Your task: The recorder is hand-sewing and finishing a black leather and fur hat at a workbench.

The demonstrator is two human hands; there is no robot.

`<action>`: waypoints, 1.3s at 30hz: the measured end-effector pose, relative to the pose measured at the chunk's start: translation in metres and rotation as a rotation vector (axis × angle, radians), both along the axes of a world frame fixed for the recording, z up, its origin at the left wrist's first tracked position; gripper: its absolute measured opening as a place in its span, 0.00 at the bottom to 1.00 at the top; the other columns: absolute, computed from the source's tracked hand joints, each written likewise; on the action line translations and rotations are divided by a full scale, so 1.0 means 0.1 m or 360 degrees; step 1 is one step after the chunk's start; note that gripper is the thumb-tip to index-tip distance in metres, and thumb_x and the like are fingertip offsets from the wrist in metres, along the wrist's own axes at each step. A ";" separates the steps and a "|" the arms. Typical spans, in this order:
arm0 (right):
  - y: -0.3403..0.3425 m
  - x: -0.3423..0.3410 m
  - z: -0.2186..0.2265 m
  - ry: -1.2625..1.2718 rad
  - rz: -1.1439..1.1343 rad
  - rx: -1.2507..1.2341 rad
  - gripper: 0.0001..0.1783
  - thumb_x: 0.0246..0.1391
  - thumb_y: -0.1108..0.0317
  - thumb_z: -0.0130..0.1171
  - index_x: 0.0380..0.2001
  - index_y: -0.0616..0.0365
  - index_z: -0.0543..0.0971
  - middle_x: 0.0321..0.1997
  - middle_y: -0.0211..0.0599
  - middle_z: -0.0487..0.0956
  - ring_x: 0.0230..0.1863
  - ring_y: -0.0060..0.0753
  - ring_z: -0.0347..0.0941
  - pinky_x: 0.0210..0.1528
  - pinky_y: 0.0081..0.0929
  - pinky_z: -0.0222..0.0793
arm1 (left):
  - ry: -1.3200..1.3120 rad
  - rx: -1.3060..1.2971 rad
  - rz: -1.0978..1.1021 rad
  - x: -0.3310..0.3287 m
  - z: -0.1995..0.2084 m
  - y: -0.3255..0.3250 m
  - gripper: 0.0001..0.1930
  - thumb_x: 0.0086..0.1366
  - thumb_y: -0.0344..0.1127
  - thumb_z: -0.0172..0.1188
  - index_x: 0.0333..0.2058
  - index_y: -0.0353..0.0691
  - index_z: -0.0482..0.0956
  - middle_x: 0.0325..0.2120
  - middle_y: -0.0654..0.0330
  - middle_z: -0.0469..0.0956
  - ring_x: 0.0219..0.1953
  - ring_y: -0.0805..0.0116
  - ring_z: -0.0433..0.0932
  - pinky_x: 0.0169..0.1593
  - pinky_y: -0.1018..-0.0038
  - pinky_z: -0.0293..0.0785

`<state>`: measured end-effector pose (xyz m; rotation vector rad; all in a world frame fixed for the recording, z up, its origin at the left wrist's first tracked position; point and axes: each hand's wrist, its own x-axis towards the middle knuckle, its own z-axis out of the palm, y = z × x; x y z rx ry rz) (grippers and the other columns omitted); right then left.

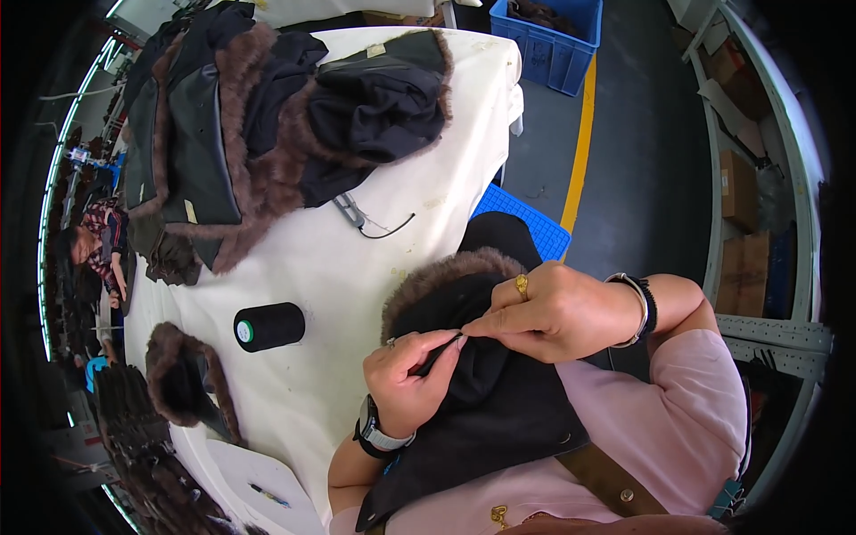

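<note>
A dark fabric garment with brown fur trim (481, 392) lies across my lap, against the table's edge. My left hand (410, 374) pinches a fold of its dark cloth between thumb and fingers. Right beside it, my right hand (544, 312) is closed in a pinch, its fingertips meeting the left ones at the fold. Whatever the right fingertips hold is too small to make out. On the table to the left rests a black thread spool (276, 326) on its side. Farther back lies a pair of small thread snips (350, 212) with a dark cord by it.
Dark fur-trimmed garments (205, 134) are heaped at the far left of the white-covered table (339, 285). A small fur-edged piece (169, 383) and a pen (267, 496) lie nearer. Blue crates (553, 45) stand on the floor, shelving (767, 325) at right. Another person (102, 241) works at far left.
</note>
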<state>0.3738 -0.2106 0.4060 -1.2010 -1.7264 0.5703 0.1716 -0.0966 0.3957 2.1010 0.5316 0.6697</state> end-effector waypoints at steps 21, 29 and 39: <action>0.04 0.04 0.10 -0.0105 0.0075 -0.0065 0.14 0.47 0.81 0.58 0.40 0.65 0.82 0.25 0.44 0.73 0.23 0.48 0.73 0.25 0.37 0.68 | -0.0096 -0.0040 -0.0033 0.03 -0.04 -0.02 0.08 0.52 0.20 0.70 0.32 0.33 0.84 0.17 0.65 0.75 0.17 0.83 0.61 0.21 0.82 0.54; 0.08 0.07 -0.01 0.0069 0.0102 -0.0062 0.15 0.50 0.83 0.61 0.42 0.60 0.83 0.25 0.40 0.76 0.23 0.43 0.74 0.24 0.34 0.65 | -0.0104 -0.0023 -0.0053 0.03 -0.03 -0.01 0.09 0.50 0.20 0.71 0.31 0.35 0.84 0.15 0.66 0.72 0.16 0.81 0.60 0.21 0.81 0.53; 0.12 0.07 -0.05 0.0317 0.0169 -0.0214 0.13 0.48 0.85 0.59 0.37 0.62 0.81 0.29 0.41 0.79 0.32 0.42 0.78 0.34 0.32 0.73 | -0.0114 -0.0035 -0.0088 0.01 -0.05 0.00 0.10 0.50 0.19 0.71 0.32 0.36 0.84 0.14 0.65 0.71 0.15 0.81 0.60 0.21 0.80 0.52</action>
